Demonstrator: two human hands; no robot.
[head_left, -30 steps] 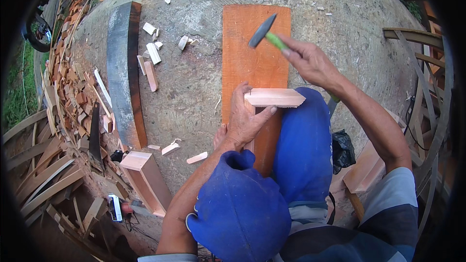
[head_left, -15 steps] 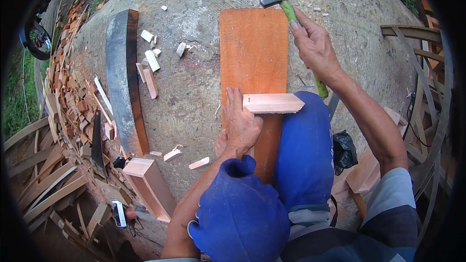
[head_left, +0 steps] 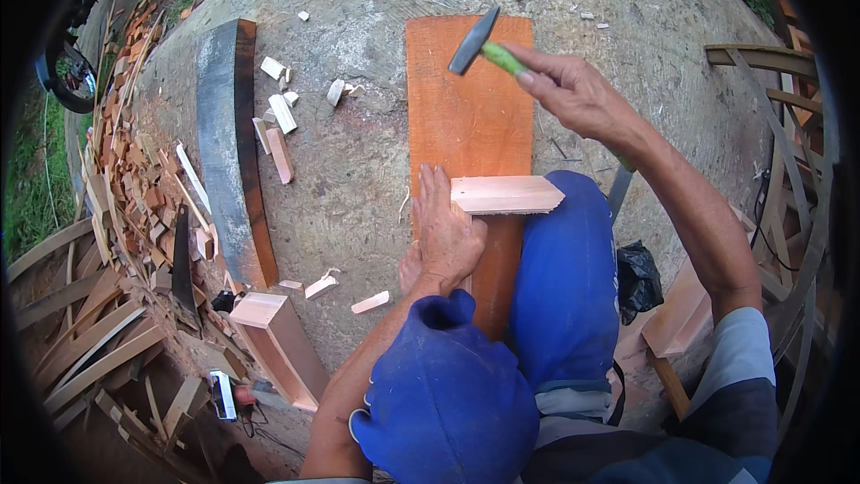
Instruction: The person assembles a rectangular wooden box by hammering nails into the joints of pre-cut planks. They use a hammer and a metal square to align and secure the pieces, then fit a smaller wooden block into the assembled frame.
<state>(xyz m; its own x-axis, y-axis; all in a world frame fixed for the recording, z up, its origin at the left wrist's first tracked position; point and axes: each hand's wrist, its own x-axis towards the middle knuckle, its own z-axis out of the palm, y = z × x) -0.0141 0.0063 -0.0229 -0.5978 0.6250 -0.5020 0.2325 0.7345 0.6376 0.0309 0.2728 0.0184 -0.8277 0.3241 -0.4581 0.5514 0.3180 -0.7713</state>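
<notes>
Concrete floor; right hand grips hammer; left hand steadies wood block

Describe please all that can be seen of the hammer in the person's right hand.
The hammer has a dark metal head and a bright green handle. The right hand grips the handle, so only a short green part shows between the fingers and the head. It is held in the air, tilted, with the head up and to the left, above the far end of the orange-brown board. It touches nothing except the hand.
</notes>
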